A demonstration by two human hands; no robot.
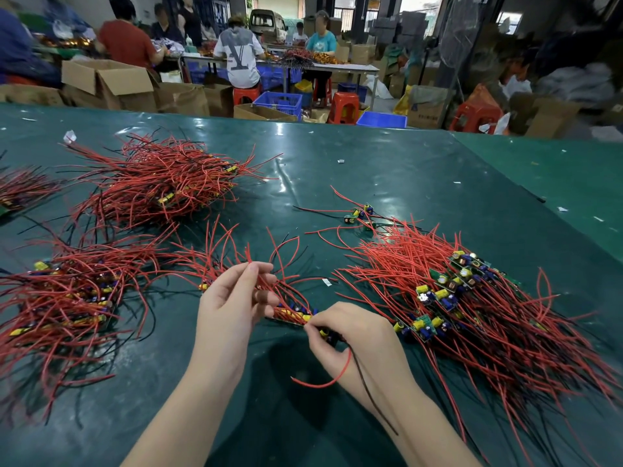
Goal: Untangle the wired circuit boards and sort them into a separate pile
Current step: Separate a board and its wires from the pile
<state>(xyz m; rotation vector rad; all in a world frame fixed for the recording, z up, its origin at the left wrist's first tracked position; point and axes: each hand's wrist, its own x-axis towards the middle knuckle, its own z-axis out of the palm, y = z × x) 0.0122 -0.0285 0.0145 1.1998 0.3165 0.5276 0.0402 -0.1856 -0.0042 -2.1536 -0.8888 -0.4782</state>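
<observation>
Honestly the big risk is snagging: the right hand (340, 332) pinches one wired board (328, 333) at the near middle of the green desk (404, 170), its red and black leads hanging over the wrist, while the left hand (236, 294) pinches a red wire (247, 256) of the small clump (256, 281) between them. Yank too hard and I'd guess a lead tears off its solder joint, or the whole clump drags along.

Counting, biggest first: the sorted-looking pile on the right (472, 298), a tangled heap far left (158, 183), another near left (64, 298), a sliver at the left edge (20, 190), so four piles plus the clump. Then about three loose boards (360, 214) far middle. Boards per pile: too tangled to count.
</observation>
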